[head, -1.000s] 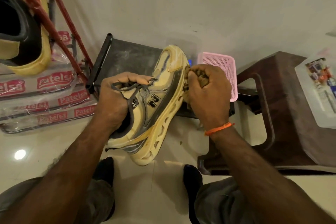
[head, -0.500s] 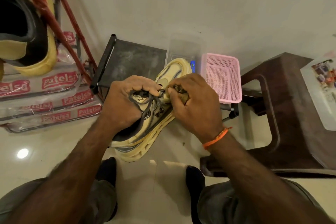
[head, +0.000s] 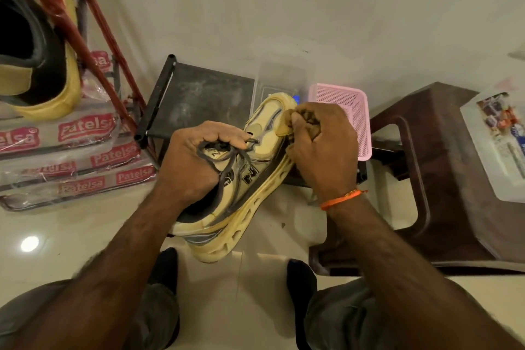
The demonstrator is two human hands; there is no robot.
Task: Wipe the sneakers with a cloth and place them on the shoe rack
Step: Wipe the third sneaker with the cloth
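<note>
Pink mesh basket (head: 345, 111): just behind the right hand (head: 324, 150), contents not visible past the hand. Clear plastic box (head: 284, 77) left of the basket, behind the sneaker's toe; contents unclear. White tray (head: 494, 145) on the brown stool (head: 443, 167), right of the basket, holds small printed packets, too blurred to count.

Counts: sneakers, two. One yellow sneaker (head: 241, 179) held up above the floor, in front of the basket, sole to the right. Second sneaker (head: 37, 65) on the red shoe rack (head: 93, 45), far left of the basket. Cloth (head: 306, 122), one.

Left hand (head: 196, 165): fingers curled around the held sneaker's tongue and laces. Right hand: fingers clenched around the bunched cloth, pressed at the toe.

Stacked "Patelsa" packs (head: 85, 156) lie under the rack.
</note>
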